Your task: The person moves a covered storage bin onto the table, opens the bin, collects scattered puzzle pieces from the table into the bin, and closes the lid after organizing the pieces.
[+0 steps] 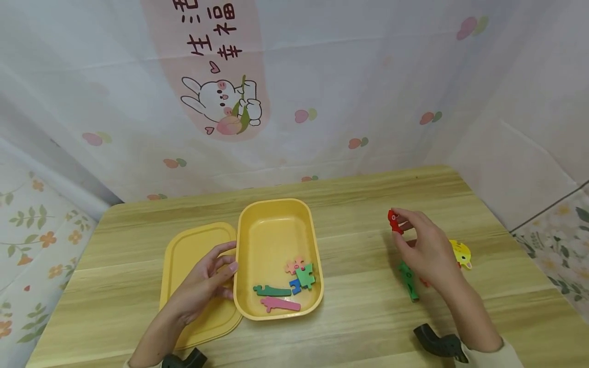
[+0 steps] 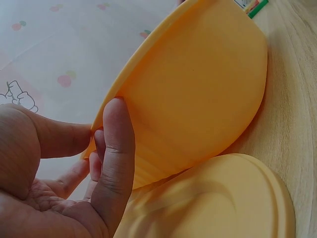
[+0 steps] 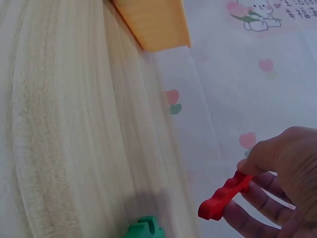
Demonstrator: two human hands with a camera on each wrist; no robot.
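A yellow plastic box [image 1: 276, 240] stands on the wooden table, with several puzzle pieces inside: a dark green strip [image 1: 272, 291], a pink strip [image 1: 281, 304], a green piece [image 1: 306, 276], a blue piece [image 1: 295, 286] and an orange piece [image 1: 292, 265]. At its left side, my left hand [image 1: 208, 278] pinches the rim with thumb and fingers, as the left wrist view [image 2: 109, 163] shows. Off to the right, my right hand [image 1: 425, 250] holds a small red wavy-edged piece [image 3: 225, 196] between thumb and fingers, above the table.
A yellow lid [image 1: 198, 250] lies left of the box, partly under my left hand. Below the right hand are a green piece [image 1: 408, 282] and a yellow animal-face piece [image 1: 461, 253], with a bit of red nearby. A printed curtain [image 1: 322, 76] hangs behind the table.
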